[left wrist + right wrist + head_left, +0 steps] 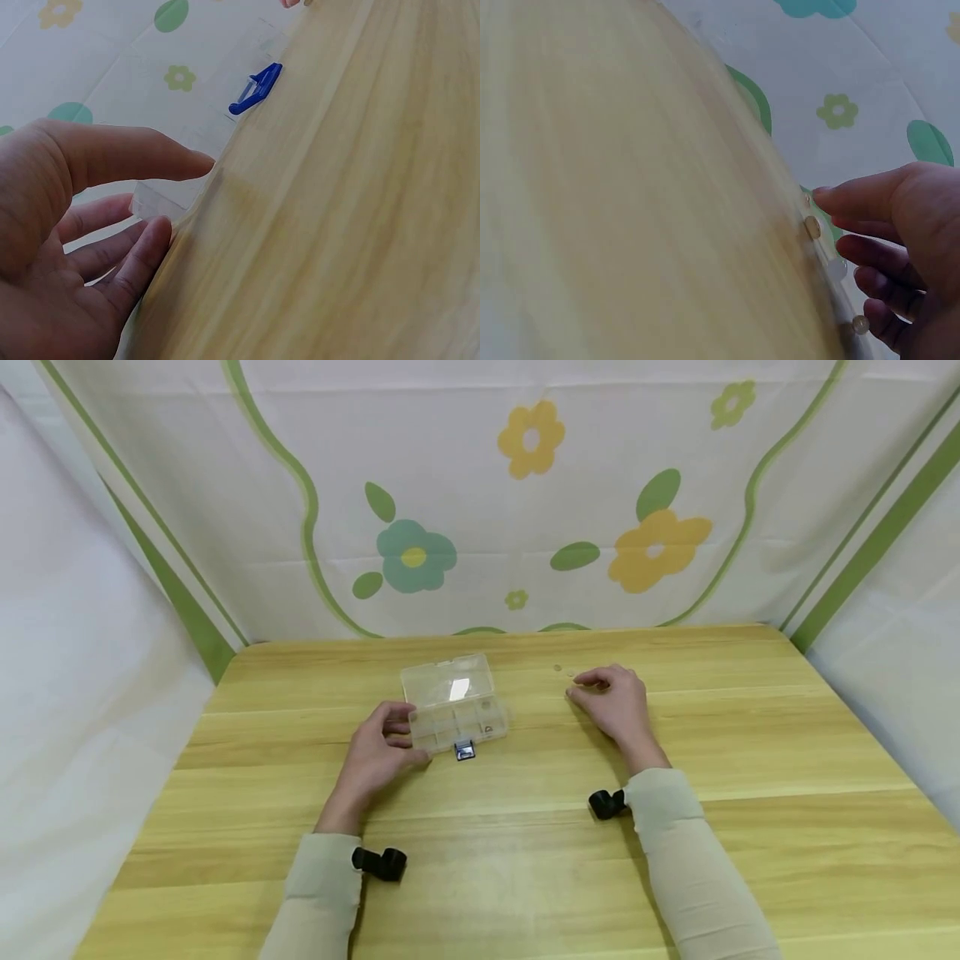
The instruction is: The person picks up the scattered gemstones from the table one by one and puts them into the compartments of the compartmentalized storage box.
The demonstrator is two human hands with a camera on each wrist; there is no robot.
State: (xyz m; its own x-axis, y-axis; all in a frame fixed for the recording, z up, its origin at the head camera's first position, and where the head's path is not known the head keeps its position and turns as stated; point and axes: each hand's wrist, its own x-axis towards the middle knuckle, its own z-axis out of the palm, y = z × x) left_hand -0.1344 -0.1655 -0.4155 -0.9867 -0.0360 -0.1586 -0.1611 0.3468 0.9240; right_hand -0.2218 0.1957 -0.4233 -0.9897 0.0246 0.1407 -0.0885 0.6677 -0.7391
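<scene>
A clear plastic compartment box [446, 723] lies on the table with its lid [447, 682] swung back. Its blue latch [256, 88] hangs at the front edge. My left hand [377, 749] holds the box by its left end, thumb along the front and fingers behind. Two small round pieces [488, 729] sit in the right-hand compartments. Close to the table, my right hand [617, 699] reaches over several small round pieces [812, 226], thumb and index finger slightly apart. A tiny piece [808, 199] shows by the thumb tip; whether it is touched is unclear.
The wood-grain table [495, 860] reaches back to a white cloth [465, 460] printed with flowers. White cloth also hangs on both sides. A small black camera [384, 864] is strapped to the left wrist, another [603, 804] to the right.
</scene>
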